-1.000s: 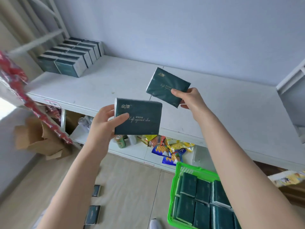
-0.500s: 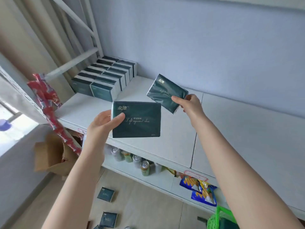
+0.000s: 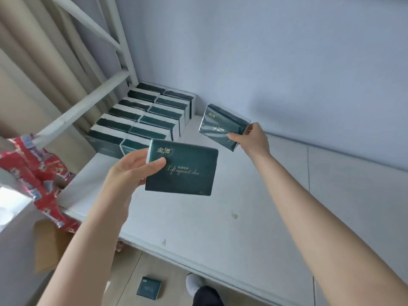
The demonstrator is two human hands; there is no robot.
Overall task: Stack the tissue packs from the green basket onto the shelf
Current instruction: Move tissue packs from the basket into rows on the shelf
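The left hand (image 3: 130, 171) gripped one dark green tissue pack (image 3: 185, 171) by its edge; the right hand (image 3: 254, 140) pinched another tissue pack (image 3: 220, 125) above the shelf (image 3: 220, 217).

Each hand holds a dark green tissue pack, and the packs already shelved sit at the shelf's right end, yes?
No: the head view shows the shelved packs at the left end of the shelf. The rest is right.

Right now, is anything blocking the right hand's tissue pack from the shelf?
Nothing visible does. The right hand holds its tissue pack over bare shelf beside the stacked packs; the left hand holds a second pack nearer the camera, off that path.
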